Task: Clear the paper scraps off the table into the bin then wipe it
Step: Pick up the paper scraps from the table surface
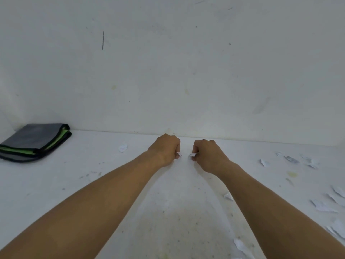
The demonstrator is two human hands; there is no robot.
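Head view, folded cloth [35, 142] far left, loose paper scraps [306, 161] right

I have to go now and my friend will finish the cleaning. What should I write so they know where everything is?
Left hand: fist curled round a white paper scrap near the back wall.
Right hand: the same, holding its own scrap.
Loose scraps: one left of the hands, many along the right side of the table.
Folded grey-and-green cloth: far left corner, untouched.
Bin: not in view.
Done: two scraps picked up.
Left: bin these, gather the rest, then wipe the table.
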